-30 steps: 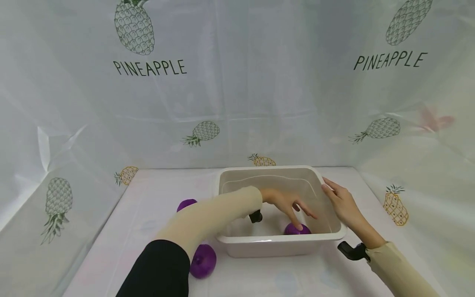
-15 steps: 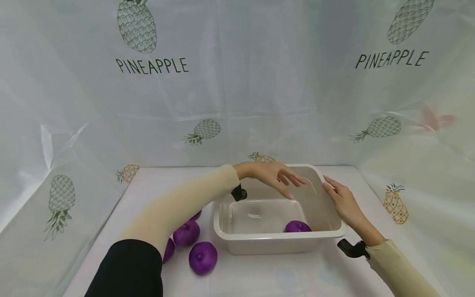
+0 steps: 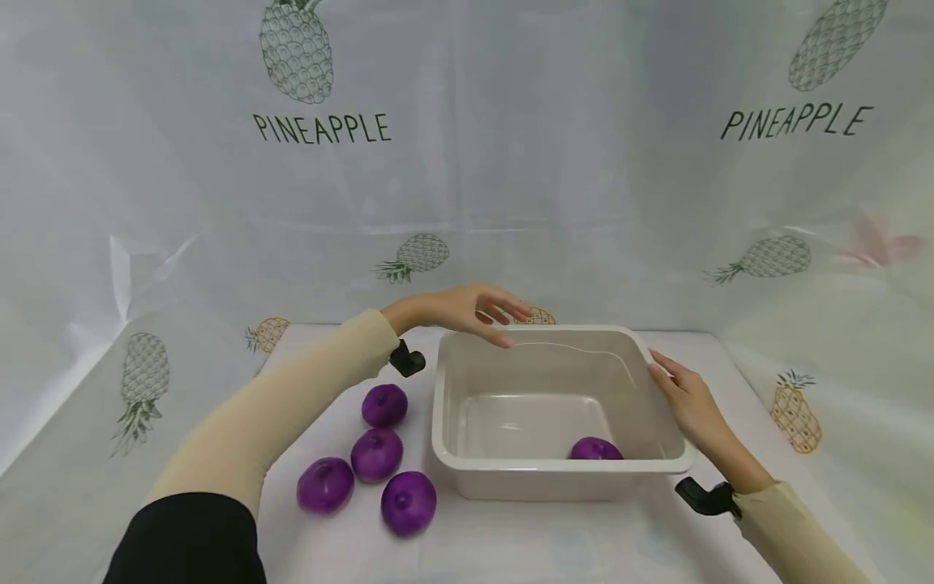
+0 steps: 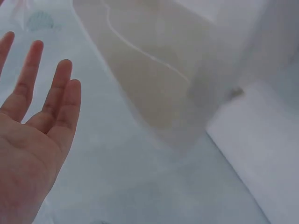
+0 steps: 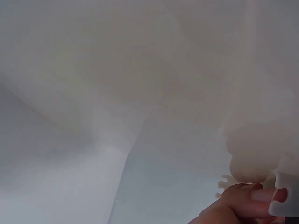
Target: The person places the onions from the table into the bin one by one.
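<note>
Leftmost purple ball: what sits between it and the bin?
The frontmost purple ball and the next one behind it lie between the leftmost ball and the bin, per the head view.

We see a white table (image 3: 503, 547) with a cream bin (image 3: 562, 465) standing on it. To the bin's left, we count four purple round objects (image 3: 409, 504) lying near one another on the surface.
</note>
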Demonstrator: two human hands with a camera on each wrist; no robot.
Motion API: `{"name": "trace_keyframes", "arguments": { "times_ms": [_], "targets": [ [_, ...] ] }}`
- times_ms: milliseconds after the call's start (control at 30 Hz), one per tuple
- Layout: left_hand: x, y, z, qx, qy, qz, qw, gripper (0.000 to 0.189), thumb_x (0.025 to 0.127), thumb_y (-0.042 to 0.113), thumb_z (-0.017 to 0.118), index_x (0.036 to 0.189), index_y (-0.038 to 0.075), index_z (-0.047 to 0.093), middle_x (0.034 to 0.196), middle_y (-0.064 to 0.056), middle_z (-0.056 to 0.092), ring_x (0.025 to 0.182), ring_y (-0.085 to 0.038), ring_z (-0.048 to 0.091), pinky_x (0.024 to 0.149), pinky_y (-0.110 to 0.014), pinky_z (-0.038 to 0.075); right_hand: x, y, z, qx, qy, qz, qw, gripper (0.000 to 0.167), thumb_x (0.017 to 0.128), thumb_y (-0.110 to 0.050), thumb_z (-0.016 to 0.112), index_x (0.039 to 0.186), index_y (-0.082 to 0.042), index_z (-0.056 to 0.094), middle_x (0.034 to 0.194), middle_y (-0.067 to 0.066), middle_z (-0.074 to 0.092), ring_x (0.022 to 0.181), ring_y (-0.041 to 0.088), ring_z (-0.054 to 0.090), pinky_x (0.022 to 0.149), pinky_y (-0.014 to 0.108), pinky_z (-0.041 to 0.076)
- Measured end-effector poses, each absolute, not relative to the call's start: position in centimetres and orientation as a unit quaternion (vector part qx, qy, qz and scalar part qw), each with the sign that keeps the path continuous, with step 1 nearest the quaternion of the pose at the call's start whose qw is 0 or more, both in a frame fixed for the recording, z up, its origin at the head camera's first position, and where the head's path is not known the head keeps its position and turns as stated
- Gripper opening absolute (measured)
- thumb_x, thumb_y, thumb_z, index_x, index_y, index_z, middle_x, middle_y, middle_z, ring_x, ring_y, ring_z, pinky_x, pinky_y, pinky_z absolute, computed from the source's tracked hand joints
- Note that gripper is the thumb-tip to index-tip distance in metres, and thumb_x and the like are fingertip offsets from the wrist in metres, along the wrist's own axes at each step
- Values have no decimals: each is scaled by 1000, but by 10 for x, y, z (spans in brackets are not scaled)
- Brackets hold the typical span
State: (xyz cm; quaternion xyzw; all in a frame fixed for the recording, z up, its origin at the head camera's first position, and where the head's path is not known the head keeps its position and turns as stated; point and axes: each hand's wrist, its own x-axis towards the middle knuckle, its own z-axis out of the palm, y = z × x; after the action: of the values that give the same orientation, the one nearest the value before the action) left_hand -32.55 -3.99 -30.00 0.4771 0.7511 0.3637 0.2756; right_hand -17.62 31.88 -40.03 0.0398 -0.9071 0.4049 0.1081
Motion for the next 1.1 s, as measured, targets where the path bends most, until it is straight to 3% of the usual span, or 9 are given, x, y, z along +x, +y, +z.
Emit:
{"name": "trace_keyframes", "arguments": {
  "times_ms": [200,400,567,800,967,1100],
  "targets": [
    [-330,-86,-305,422,772,408,244,55,92,20,74,143,19,55,143,3,53,132,-18,49,110,-34,39,-175,319,-400,35,-907,406,102,50,109,-24,40,147,9,40,117,39,60,94,41,66,65,25,53],
    [-333,-132,-318,363,789,445,220,55,91,21,76,142,15,56,148,1,49,138,-25,42,110,-42,40,-175,320,-401,35,-907,408,104,50,109,-24,41,146,10,40,116,39,60,89,31,67,63,24,53],
    [-334,-164,-338,339,785,473,213,49,91,15,75,138,11,59,148,-2,50,140,-27,40,114,-47,33,-175,318,-401,32,-906,410,101,50,109,-24,41,146,10,40,118,39,60,85,20,65,63,24,54],
    [-333,-197,-373,327,782,482,224,40,91,16,76,129,10,66,152,-8,45,144,-23,34,117,-48,25,-175,317,-402,30,-904,416,95,50,109,-23,41,147,10,38,118,41,59,87,29,66,62,25,54],
    [-331,-215,-398,313,784,479,242,41,90,18,76,130,14,66,153,-3,45,144,-22,33,117,-48,25,-175,317,-402,28,-904,415,96,50,109,-23,41,147,9,38,116,40,60,84,24,66,61,25,54],
    [-329,-226,-417,306,779,486,253,40,90,18,76,128,14,67,153,-3,45,145,-25,31,118,-53,19,-175,316,-401,26,-905,414,93,51,109,-24,40,147,9,38,118,41,58,88,33,67,61,25,54]
  ]
}}
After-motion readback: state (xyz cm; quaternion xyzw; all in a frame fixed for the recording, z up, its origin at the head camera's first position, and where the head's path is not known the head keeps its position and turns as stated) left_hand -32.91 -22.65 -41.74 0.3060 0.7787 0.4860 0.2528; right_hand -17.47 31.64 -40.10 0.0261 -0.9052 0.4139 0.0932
